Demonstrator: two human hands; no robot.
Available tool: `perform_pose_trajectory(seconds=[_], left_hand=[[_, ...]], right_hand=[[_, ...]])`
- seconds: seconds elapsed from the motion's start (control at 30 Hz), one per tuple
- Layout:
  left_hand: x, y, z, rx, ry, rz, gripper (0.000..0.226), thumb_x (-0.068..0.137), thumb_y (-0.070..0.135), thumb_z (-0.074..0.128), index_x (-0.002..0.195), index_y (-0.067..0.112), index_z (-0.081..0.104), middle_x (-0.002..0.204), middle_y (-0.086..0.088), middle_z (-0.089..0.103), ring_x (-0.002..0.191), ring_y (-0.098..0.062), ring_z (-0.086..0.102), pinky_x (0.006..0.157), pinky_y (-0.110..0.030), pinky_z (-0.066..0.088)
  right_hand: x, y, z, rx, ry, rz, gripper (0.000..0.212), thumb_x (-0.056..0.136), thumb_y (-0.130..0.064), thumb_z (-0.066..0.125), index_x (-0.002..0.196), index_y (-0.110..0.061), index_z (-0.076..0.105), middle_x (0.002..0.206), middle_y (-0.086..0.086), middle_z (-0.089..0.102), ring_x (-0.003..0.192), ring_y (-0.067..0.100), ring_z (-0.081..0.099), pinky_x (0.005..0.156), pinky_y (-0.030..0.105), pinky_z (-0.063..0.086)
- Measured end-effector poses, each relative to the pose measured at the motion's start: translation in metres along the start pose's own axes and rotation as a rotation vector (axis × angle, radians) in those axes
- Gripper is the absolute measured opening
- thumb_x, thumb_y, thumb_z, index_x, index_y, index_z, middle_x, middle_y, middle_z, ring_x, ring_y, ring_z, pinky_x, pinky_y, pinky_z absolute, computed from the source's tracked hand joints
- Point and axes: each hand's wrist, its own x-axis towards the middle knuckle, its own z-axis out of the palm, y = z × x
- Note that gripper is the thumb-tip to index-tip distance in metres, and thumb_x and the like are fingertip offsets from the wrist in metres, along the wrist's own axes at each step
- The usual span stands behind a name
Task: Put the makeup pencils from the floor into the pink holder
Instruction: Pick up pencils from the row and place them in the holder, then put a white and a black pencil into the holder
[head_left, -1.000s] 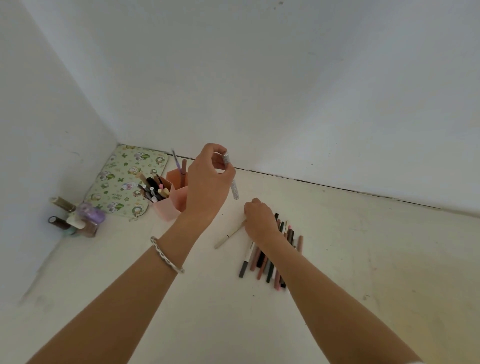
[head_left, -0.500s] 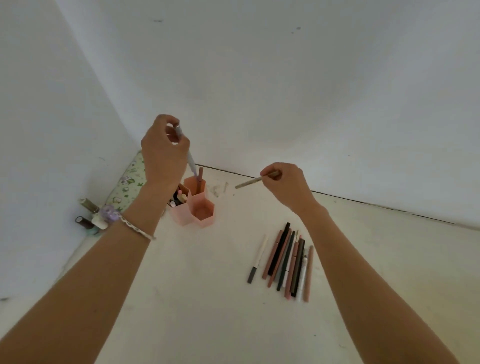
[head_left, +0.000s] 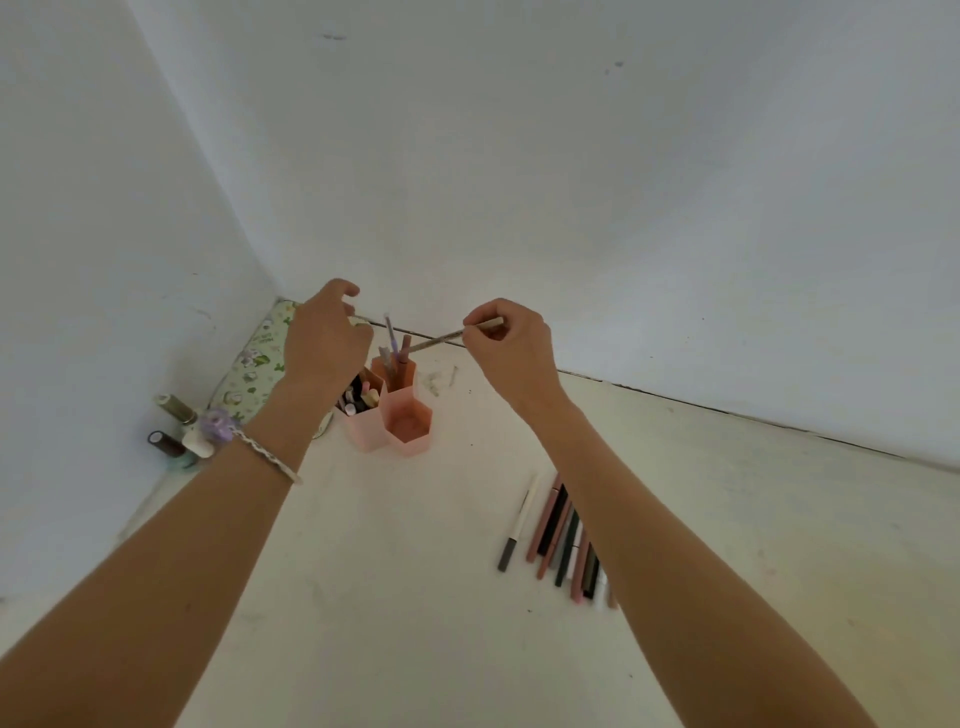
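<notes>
Floor (head_left: 415, 597) lies bare between the pink holder (head_left: 400, 415) in the wall corner and the row of makeup pencils (head_left: 558, 535) beside the right forearm; the left hand (head_left: 324, 338), now empty and loosely open, has released its pencil into the holder's rear cell; the right hand (head_left: 511, 343) pinches a thin pencil (head_left: 441, 339), tip over the holder.

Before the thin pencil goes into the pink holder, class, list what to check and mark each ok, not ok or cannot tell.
1. Right hand has the thin pencil in a firm grip: ok.
2. Pencil tip points toward the pink holder: ok.
3. Front cell of the holder is free: ok.
4. Left hand is empty, fingers spread: ok.
5. Left hand is out of the pencil's path: cannot tell.
6. All pencils on the floor are collected: not ok.
</notes>
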Motion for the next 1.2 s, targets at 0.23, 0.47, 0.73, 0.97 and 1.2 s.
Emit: perform_pose_trajectory(seconds=[0.23,0.47,0.73,0.97,1.2], left_hand=[[-0.010,0.011,-0.024,-0.130,0.081,0.037,0.035,0.087,0.007,0.055,0.119,0.019,0.058,0.100,0.001,0.065,0.086,-0.014,0.061,0.078,-0.032,0.053],[-0.054,0.048,0.027,-0.122,0.001,0.127,0.017,0.085,0.008,0.051,0.097,0.020,0.057,0.088,0.002,0.065,0.079,-0.019,0.065,0.071,-0.039,0.054],[-0.135,0.041,0.152,0.322,-0.583,0.121,0.028,0.084,0.021,0.058,0.110,0.011,0.052,0.109,-0.007,0.061,0.099,-0.027,0.062,0.072,-0.029,0.043],[-0.152,0.031,0.172,0.334,-0.598,0.151,0.032,0.091,0.018,0.055,0.120,0.008,0.047,0.110,-0.011,0.062,0.098,-0.029,0.062,0.080,-0.035,0.048],[-0.117,0.061,0.135,-0.087,-0.332,0.125,0.021,0.089,0.014,0.059,0.108,0.018,0.055,0.081,0.004,0.061,0.069,-0.014,0.061,0.065,-0.035,0.056]], right_hand=[[0.002,0.015,0.041,-0.129,-0.187,0.101,0.017,0.082,-0.006,0.063,0.098,-0.013,0.067,0.067,-0.008,0.058,0.056,0.004,0.051,0.051,0.016,0.038],[-0.003,0.035,0.006,-0.125,-0.086,0.114,0.043,0.085,-0.009,0.058,0.125,-0.021,0.052,0.086,0.000,0.065,0.067,0.008,0.058,0.057,0.021,0.045],[-0.020,0.075,-0.070,-0.207,-0.031,0.223,0.022,0.086,-0.007,0.053,0.102,-0.018,0.064,0.076,-0.001,0.060,0.060,0.012,0.054,0.056,0.021,0.042],[-0.031,0.106,-0.101,-0.229,0.005,0.292,0.019,0.085,-0.008,0.054,0.091,-0.020,0.066,0.079,-0.001,0.060,0.065,0.013,0.058,0.055,0.019,0.040],[-0.033,0.137,-0.097,-0.612,-0.046,0.483,0.019,0.081,-0.017,0.056,0.066,-0.010,0.047,0.061,0.002,0.051,0.052,0.020,0.047,0.051,0.022,0.036]])
